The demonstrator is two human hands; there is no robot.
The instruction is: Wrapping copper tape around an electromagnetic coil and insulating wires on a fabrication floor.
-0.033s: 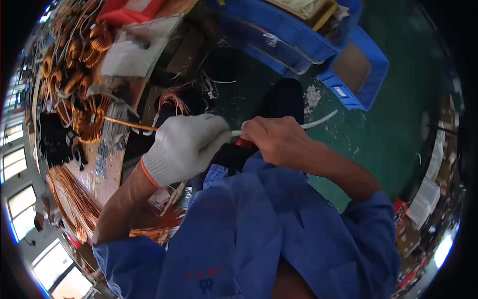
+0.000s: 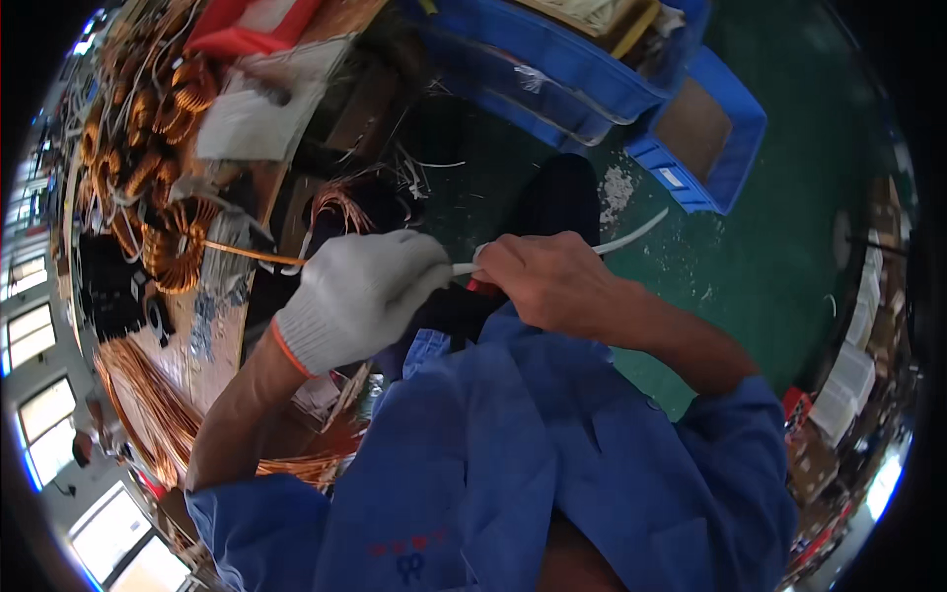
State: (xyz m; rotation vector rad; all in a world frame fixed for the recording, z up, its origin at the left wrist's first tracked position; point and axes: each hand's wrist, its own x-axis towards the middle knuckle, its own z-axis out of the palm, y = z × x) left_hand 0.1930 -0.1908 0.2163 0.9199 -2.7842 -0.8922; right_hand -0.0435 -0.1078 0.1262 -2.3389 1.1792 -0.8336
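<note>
My left hand (image 2: 367, 288), in a white knit glove with an orange cuff edge, is closed round a copper-coloured wire lead. The lead (image 2: 252, 253) runs left to a ring-shaped copper coil (image 2: 174, 249) on the workbench. Bare and closed, my right hand (image 2: 543, 279) pinches a thin white sleeve (image 2: 631, 235), whose free end curves out to the right. A short white stretch shows between the two hands; where wire and sleeve meet is hidden in the fingers. Something small and red peeks out beneath my right fingertips.
Many copper coils (image 2: 148, 168) crowd the wooden bench (image 2: 229, 353) at left, near a red tray (image 2: 247, 39). A bundle of copper wire (image 2: 148, 395) lies closer. Blue crates (image 2: 552, 74) and a smaller blue bin (image 2: 742, 158) stand ahead on the green floor. White scraps litter it.
The whole view has shifted slightly. Both hands keep their grip and stay about as far apart as before.
</note>
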